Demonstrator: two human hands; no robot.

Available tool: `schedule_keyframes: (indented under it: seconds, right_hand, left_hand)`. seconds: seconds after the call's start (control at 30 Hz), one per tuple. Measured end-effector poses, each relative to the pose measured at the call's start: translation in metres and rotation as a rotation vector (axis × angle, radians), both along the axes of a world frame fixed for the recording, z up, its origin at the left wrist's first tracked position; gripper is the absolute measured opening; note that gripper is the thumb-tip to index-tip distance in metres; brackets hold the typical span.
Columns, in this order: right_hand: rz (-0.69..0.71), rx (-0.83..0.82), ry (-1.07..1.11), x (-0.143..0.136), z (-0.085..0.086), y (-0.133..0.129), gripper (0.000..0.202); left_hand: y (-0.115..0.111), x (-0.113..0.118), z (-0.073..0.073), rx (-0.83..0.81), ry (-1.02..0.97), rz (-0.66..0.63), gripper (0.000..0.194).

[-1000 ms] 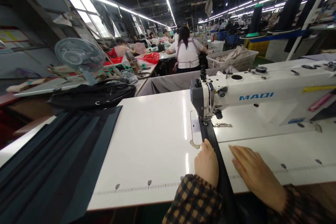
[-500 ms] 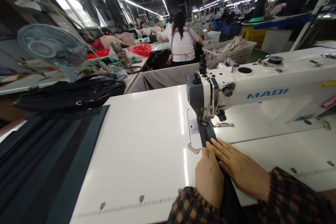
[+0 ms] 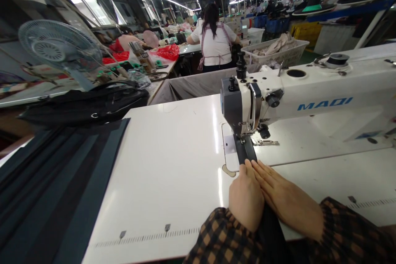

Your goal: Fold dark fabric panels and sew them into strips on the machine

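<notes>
Currently black strip (image 3: 247,151) lies on white bench (image 3: 163,165), far end under sewing machine (image 3: 321,90); left hand (image 3: 246,198) on strip, fingers partly curled, can't tell if grip pinches; right hand (image 3: 287,202) flattened, fingertips on strip.

Black strip (image 3: 246,152) — narrow, flat — under presser foot (image 3: 243,140)

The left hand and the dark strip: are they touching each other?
Touching. The head view shows the left hand with fingertips lying on the dark strip, no gap visible.
</notes>
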State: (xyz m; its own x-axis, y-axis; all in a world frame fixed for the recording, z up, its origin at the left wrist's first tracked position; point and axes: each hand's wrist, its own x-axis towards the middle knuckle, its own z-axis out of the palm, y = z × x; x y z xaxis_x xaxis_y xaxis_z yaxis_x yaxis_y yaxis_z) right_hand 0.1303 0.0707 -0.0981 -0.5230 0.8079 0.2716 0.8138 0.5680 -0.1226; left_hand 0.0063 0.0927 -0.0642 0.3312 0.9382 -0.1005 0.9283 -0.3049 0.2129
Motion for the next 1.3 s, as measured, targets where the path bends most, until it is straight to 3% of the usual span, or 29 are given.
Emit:
schedule_keyframes:
  seconds: [0.2, 0.53, 0.83, 0.93, 1.1, 1.17, 1.23, 1.3]
  right_hand:
    - [-0.019, 0.038, 0.031, 0.000, -0.004, 0.005, 0.052]
    - [-0.058, 0.032, 0.015, -0.006, -0.002, 0.010, 0.052]
    - [-0.090, 0.067, -0.045, -0.009, -0.006, 0.029, 0.054]
    - [-0.105, 0.075, -0.056, -0.012, -0.007, 0.029, 0.050]
    - [-0.172, 0.108, -0.087, -0.022, -0.012, 0.002, 0.047]
    - [-0.207, 0.102, -0.089, -0.024, -0.013, -0.012, 0.049]
    - [-0.209, 0.084, -0.081, -0.026, -0.012, -0.022, 0.048]
    - [-0.214, 0.067, -0.057, -0.026, -0.010, -0.026, 0.047]
  left_hand:
    - [0.020, 0.004, 0.005, 0.000, 0.011, -0.033, 0.044]
    - [0.023, 0.003, 0.010, 0.030, 0.067, -0.129, 0.044]
    - [0.044, 0.005, 0.015, 0.056, 0.045, -0.043, 0.041]
    - [0.022, 0.001, 0.012, 0.019, 0.039, -0.003, 0.044]
    - [-0.057, -0.014, -0.009, -0.127, 0.076, 0.061, 0.066]
    - [-0.078, -0.018, -0.015, -0.170, 0.065, 0.068, 0.067]
    - [-0.081, -0.019, -0.013, -0.185, 0.044, 0.078, 0.065]
    - [-0.069, -0.017, -0.004, -0.176, 0.029, 0.103, 0.061]
